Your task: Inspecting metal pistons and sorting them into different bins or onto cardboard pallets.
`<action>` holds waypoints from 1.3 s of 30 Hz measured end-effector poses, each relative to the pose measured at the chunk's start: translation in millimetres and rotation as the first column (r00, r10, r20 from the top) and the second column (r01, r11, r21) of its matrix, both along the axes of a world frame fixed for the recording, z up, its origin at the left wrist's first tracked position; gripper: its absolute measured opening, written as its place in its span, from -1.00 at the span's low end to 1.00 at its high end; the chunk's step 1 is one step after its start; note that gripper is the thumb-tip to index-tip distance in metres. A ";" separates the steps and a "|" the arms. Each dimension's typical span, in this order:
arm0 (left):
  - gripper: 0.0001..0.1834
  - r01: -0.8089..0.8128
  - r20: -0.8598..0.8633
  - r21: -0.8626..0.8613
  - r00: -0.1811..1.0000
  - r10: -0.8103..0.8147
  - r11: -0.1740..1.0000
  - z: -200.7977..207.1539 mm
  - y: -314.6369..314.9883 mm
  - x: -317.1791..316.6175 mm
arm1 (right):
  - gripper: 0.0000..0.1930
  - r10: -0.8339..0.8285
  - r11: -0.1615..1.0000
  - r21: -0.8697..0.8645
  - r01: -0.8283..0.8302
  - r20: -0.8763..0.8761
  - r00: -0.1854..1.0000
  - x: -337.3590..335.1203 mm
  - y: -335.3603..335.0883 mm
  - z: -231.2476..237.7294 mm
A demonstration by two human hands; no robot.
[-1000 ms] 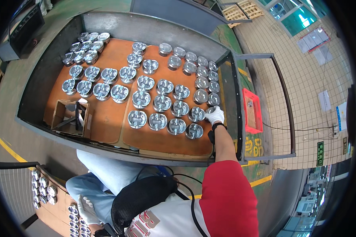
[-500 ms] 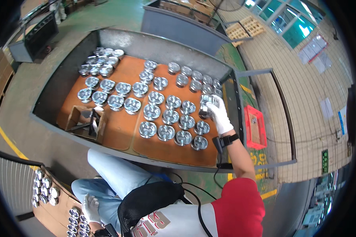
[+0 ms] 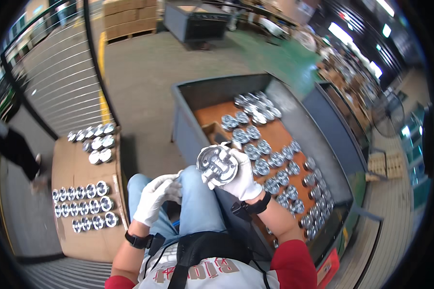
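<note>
My right hand (image 3: 244, 179), in a white glove, grips a shiny metal piston (image 3: 217, 165) in front of my knees, its hollow ribbed underside turned up. My left hand (image 3: 158, 196), gloved too, hovers over my left thigh with its fingers loosely spread and nothing in them. To the right stands a grey metal bin (image 3: 186, 115), its orange-brown floor bearing many pistons in loose rows. On my left, a cardboard-covered table (image 3: 84, 169) carries more pistons (image 3: 97, 205) in several tidy rows, with another group at its far end.
Inside the bin's near corner sits a small cardboard box (image 3: 213, 129), partly hidden by the raised piston. A wire fence (image 3: 62, 72) rises beyond the table. One person (image 3: 14, 149) stands at the far left. A red crate (image 3: 329, 268) lies beside the bin.
My right hand has lifted a piston out of the bin and brought it before my lap. My left hand has come up over my thigh. The view has swung left toward the table.
</note>
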State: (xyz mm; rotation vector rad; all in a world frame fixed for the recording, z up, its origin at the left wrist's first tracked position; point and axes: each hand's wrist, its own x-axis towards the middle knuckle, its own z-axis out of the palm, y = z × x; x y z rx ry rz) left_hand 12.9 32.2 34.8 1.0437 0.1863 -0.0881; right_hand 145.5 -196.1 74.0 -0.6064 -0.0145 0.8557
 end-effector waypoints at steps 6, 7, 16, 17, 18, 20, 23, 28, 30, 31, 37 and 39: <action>-0.67 -0.522 0.510 0.567 0.830 0.226 0.637 18.7 -6.6 -20.7 | -0.50 0.204 0.979 0.009 -0.204 -0.032 0.978 -21.4 52.1 -9.0; -0.67 -0.532 0.536 0.634 0.826 0.177 0.561 24.5 -6.4 -22.6 | -0.50 0.244 0.970 0.012 -0.244 -0.015 0.970 -24.3 54.4 -11.4; -0.71 -0.533 0.600 0.785 0.780 -0.176 0.315 14.1 3.6 -7.5 | -0.43 0.344 0.923 -0.167 -0.346 -0.041 0.938 -40.3 58.5 -31.9; -0.72 -0.517 0.581 0.745 0.813 -0.029 0.422 3.5 2.5 -7.3 | -0.43 0.343 0.925 -0.160 -0.345 -0.044 0.938 -38.5 55.0 -36.4; -0.80 -0.500 0.573 0.613 0.814 0.092 0.612 3.1 3.2 -3.8 | -0.44 0.389 0.904 -0.208 -0.374 0.037 0.921 -39.2 51.4 -39.7; -0.86 -0.222 -0.097 -0.008 0.971 0.220 0.975 9.7 5.6 -6.2 | -0.47 0.347 0.902 -0.314 -0.295 0.123 0.930 -39.5 47.5 -56.5; -0.75 -0.135 -0.258 -0.729 0.962 -0.087 0.672 -18.8 25.9 -13.6 | -0.53 0.355 0.920 -0.254 -0.298 0.222 0.908 -39.5 42.2 -56.4; -0.70 -0.174 -0.384 -0.792 0.887 -0.256 0.585 -25.2 4.4 -6.2 | -0.72 0.365 0.887 -0.359 -0.289 0.163 0.917 -39.8 39.5 -63.1; -0.69 -0.174 -0.393 -0.778 0.885 -0.251 0.604 -36.5 1.1 -9.3 | -0.83 0.357 0.875 -0.400 -0.275 0.146 0.923 -43.5 40.0 -68.9; -0.69 -0.172 -0.412 -0.765 0.871 -0.268 0.620 -37.4 -0.5 -10.7 | -0.83 0.364 0.862 -0.428 -0.272 0.149 0.920 -42.7 38.7 -69.9; -0.60 -0.177 -0.326 -0.830 0.923 -0.204 0.529 -35.6 -4.0 -14.3 | -0.84 0.321 0.880 -0.407 -0.246 0.127 0.939 -45.0 39.2 -74.7; -0.53 -0.134 -0.303 -0.784 0.935 -0.185 0.606 -28.7 -6.1 -15.1 | -0.84 0.300 0.894 -0.388 -0.223 0.151 0.942 -45.9 39.6 -70.7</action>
